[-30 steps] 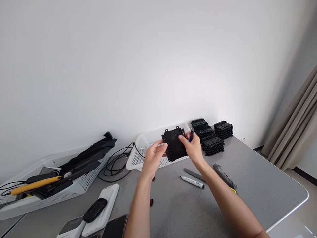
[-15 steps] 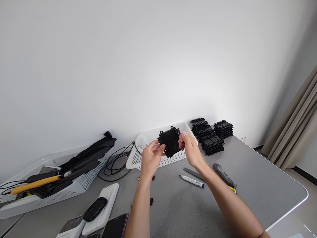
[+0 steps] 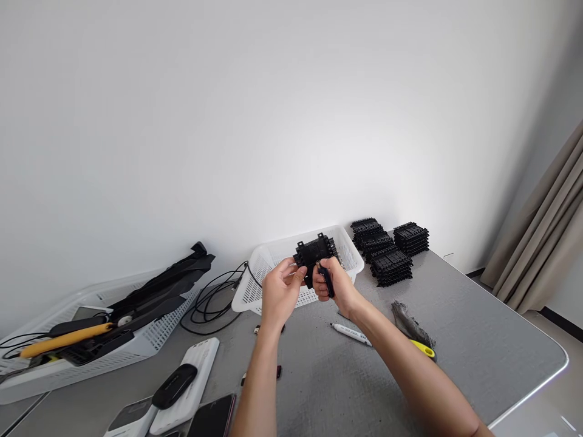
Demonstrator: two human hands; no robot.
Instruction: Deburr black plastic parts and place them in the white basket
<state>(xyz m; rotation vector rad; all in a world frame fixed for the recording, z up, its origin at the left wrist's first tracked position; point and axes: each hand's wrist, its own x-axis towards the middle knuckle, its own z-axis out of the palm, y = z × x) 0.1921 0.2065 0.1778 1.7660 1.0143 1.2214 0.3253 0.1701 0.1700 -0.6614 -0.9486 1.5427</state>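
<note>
Both hands, left hand and right hand, close their fingers on a black plastic part above the worktop, white basket at twelve o'clock.

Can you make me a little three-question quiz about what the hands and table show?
1. True or false: both hands hold the black plastic part up above the white basket.
2. What lies on the grey table nearest the right hand? A) white marker B) spoon C) cup
3. What stands piled behind the basket, by the wall?

Key:
1. True; the left hand grips it too.
2. A, the white marker.
3. Stacks of black parts.
</note>
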